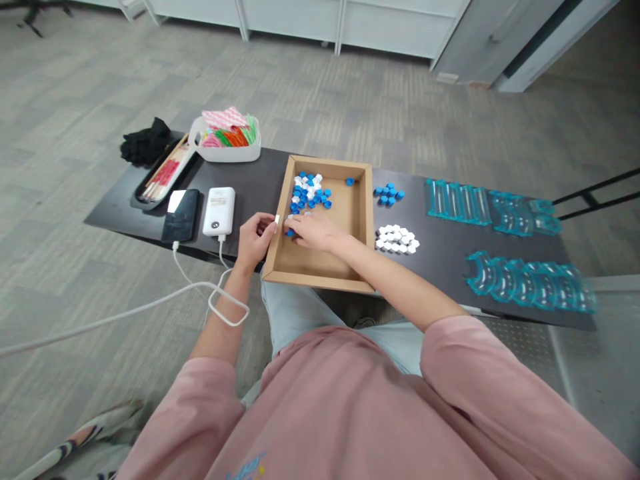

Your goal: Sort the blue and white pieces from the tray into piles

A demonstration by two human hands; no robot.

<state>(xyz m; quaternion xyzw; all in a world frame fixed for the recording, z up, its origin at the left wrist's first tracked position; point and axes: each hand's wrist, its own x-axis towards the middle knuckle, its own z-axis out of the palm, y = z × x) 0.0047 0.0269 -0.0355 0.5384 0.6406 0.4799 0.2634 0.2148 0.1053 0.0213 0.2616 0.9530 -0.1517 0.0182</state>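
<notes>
A shallow cardboard box [325, 275] stands on the dark table in front of me, with a mixed heap of small blue hexagonal blocks [311, 195] and white hexagonal blocks [317, 179] in its left part. Just at the box's left rim, my left hand [255, 240] is closed, pinching one white block [277, 219] at its fingertips. My right hand [311, 230] reaches into the box across its right side. Its fingers point down, curled among the blocks near the left wall, and what they grip is hidden. One blue block [350, 181] lies apart near the far right corner.
Right of the box lie a blue block group [388, 195] and a white block group [397, 239]. Farther right are rows of teal-edged clear plastic pieces [530, 280]. On the left sit a power bank [219, 210], phone [181, 215], black tray [165, 175], white basket [230, 155] and cable [150, 303].
</notes>
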